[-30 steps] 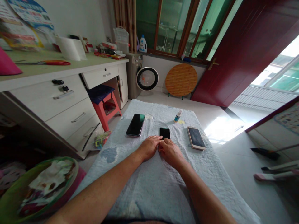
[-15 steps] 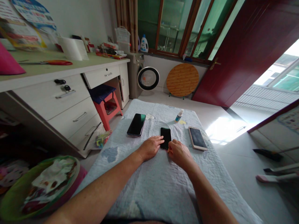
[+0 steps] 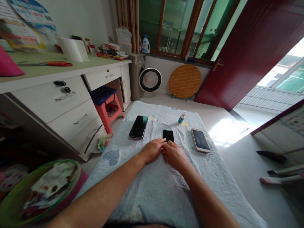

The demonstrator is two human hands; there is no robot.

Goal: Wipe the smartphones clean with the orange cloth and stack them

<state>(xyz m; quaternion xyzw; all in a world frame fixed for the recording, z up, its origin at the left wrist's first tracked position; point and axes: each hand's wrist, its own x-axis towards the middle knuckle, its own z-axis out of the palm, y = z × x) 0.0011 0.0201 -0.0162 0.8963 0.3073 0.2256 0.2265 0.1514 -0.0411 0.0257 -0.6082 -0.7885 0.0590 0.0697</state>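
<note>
A small black phone (image 3: pixel 168 135) lies on the pale blue cloth (image 3: pixel 147 190), its lower part hidden by my hands. My left hand (image 3: pixel 154 150) rests at its left edge, fingers together and stretched toward it. Over the phone's lower end is my right hand (image 3: pixel 174 154), its fingers curled, touching my left fingertips; what they pinch, if anything, is hidden. A larger black phone (image 3: pixel 138 127) lies to the left, and a gold-framed phone (image 3: pixel 200 140) to the right. Behind them stands a small white-capped spray bottle (image 3: pixel 181 118).
At the left are a white desk (image 3: pixel 54 104), a red stool (image 3: pixel 109 110) with a dark cushion and a bin (image 3: pixel 78 177) holding waste. A washing machine (image 3: pixel 137 76) with its door open and a round wooden tabletop (image 3: pixel 185 81) stand beyond the cloth.
My right hand has moved left from the phone's lower right side to its lower end, against my left fingers. My left hand has stayed nearly in place.
</note>
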